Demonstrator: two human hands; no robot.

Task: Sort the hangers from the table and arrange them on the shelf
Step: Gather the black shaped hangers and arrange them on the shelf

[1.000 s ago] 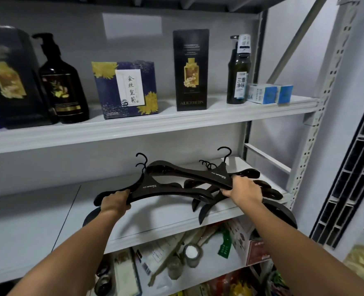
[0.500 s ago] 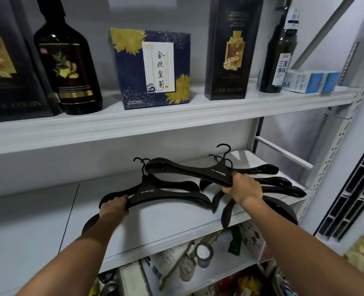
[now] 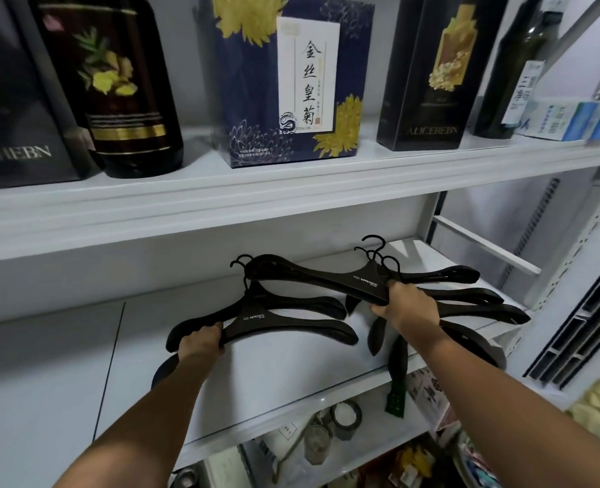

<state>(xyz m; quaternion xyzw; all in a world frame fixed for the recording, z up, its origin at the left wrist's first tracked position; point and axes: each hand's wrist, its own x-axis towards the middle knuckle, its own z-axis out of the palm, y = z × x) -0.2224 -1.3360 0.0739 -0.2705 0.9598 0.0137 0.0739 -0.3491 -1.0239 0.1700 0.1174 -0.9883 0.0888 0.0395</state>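
Two bunches of black plastic hangers hover over the white middle shelf (image 3: 274,382). My left hand (image 3: 200,341) grips the left arm of the left bunch of hangers (image 3: 284,320), whose hooks point toward the back wall. My right hand (image 3: 406,306) grips the right bunch of hangers (image 3: 326,280) near its neck; this bunch holds several hangers fanned out, with arms spreading right and down past the shelf's front edge. The top hanger of the right bunch overlaps the hooks of the left bunch.
The upper shelf (image 3: 291,199) carries a dark pump bottle (image 3: 115,86), a blue flowered box (image 3: 291,82), a tall black box (image 3: 432,72), a green bottle (image 3: 517,72) and small blue-white boxes (image 3: 569,119). Tape rolls (image 3: 344,417) and clutter lie on the shelf below. A slotted upright (image 3: 573,258) stands right.
The view has moved closer to the shelves. Both bunches of hangers sit slightly deeper over the middle shelf and a little lower; both hands keep their grips.
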